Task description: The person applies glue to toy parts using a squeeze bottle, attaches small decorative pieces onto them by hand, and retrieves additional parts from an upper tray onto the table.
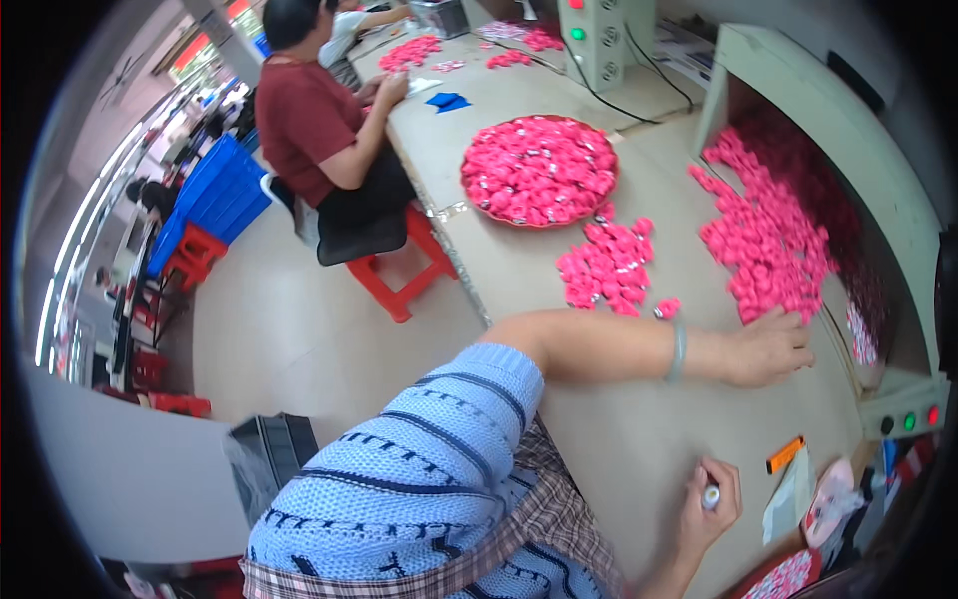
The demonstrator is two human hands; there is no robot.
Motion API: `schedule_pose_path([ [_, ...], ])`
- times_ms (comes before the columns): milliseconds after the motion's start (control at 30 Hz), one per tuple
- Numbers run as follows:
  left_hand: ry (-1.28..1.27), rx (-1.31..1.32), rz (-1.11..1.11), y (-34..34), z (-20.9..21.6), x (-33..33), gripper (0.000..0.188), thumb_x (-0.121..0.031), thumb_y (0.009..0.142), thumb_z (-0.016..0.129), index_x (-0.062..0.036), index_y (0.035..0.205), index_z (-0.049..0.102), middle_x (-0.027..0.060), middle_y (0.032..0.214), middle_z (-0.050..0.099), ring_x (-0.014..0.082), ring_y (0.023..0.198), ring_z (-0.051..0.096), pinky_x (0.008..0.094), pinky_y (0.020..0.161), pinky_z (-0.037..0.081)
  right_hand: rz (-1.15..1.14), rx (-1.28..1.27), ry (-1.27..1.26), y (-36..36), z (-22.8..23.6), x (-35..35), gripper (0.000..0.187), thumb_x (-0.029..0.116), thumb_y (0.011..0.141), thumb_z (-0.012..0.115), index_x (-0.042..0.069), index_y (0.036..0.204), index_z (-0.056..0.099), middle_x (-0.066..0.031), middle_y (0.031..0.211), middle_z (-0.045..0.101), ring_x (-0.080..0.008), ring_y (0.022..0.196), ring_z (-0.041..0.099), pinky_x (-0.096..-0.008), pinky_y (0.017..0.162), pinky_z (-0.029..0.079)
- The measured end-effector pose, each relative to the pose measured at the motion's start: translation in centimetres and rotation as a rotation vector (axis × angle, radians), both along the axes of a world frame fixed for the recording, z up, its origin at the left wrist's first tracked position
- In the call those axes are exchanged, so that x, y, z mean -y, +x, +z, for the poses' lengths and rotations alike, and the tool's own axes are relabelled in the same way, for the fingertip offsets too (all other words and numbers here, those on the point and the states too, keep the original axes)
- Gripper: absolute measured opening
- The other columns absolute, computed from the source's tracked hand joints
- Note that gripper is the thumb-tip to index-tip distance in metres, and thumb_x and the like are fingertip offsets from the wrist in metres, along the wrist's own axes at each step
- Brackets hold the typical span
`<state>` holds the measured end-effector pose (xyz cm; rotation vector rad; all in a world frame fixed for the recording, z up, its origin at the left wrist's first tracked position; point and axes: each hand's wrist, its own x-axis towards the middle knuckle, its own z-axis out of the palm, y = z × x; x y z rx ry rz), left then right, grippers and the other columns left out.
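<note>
Where the left hand [766, 351] lies: by heaped pink pieces [766, 245]; grip, cannot tell.
Right hand [722, 514]: closed round white-ended cylinder [711, 496].

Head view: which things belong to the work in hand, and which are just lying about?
Seemingly in use:
pink pieces, by the left hand
white-ended item, in the right hand

Seemingly lying about:
orange-and-black object
blue crates

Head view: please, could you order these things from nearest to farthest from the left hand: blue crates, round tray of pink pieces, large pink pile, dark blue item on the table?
From the left hand:
1. Large pink pile: just beyond it.
2. Round tray: farther up, leftward.
3. Dark blue item: past the tray.
4. Blue crates: far left, off the table.
</note>
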<state>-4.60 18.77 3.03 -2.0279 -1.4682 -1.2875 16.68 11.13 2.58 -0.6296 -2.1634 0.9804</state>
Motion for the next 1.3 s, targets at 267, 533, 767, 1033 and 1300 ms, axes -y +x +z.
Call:
schedule_pose_path([
  [267,-0.351,0.919,-0.222,-1.3,1.0,5.8,0.03,-0.004,0.073,0.07,-0.0038,0.101,0.057,0.0101,0.086,0.056,0.0192,0.071,0.057,0.0341,0.063,0.047,-0.001,-0.115,-0.518,0.0,-0.7,-0.7,0.014,-0.006,0.084,0.057,-0.004,0.097,0.06,-0.0079,0.087,0.055,-0.0088,0.063,0.049,-0.0218,0.051,0.043],
  [533,-0.758,1.624,-0.519,1.8,-0.1,14.2,0.029,-0.007,0.083,0.062,-0.0052,0.11,0.054,-0.0012,0.071,0.053,0.0073,0.058,0.051,0.0224,0.051,0.039,0.086,-0.224,-0.753,-0.8,1.1,-1.0,0.041,0.021,0.086,0.054,0.005,0.12,0.039,-0.0088,0.091,0.052,-0.0103,0.062,0.048,-0.0207,0.051,0.037],
  [767,-0.852,1.95,-0.707,2.5,-0.4,17.8,0.041,-0.009,0.088,0.054,0.0006,0.127,0.046,0.0024,0.092,0.053,0.0087,0.073,0.052,0.0232,0.062,0.042,0.151,-0.253,-0.737,-0.6,0.7,-0.9,0.034,0.025,0.088,0.051,0.008,0.114,0.038,-0.01,0.104,0.047,-0.0121,0.066,0.05,-0.023,0.052,0.038],
  [1033,-0.764,2.035,-0.811,3.2,1.1,19.2,0.036,-0.012,0.094,0.054,-0.0038,0.128,0.048,0.0042,0.099,0.059,0.0166,0.093,0.061,0.0307,0.083,0.049,0.019,-0.302,-0.719,1.6,0.8,-1.5,0.025,0.017,0.091,0.055,0.004,0.111,0.049,-0.0083,0.101,0.049,-0.0107,0.069,0.05,-0.0213,0.05,0.037],
  [1300,-0.712,2.028,-0.805,2.5,-0.2,19.5,0.026,-0.011,0.092,0.057,-0.0015,0.116,0.058,0.0126,0.108,0.063,0.0184,0.095,0.062,0.0305,0.089,0.049,-0.093,-0.52,-0.782,-1.2,2.2,-1.0,0.037,0.001,0.082,0.067,0.002,0.116,0.051,-0.0129,0.096,0.06,-0.0108,0.066,0.054,-0.0203,0.05,0.041],
])
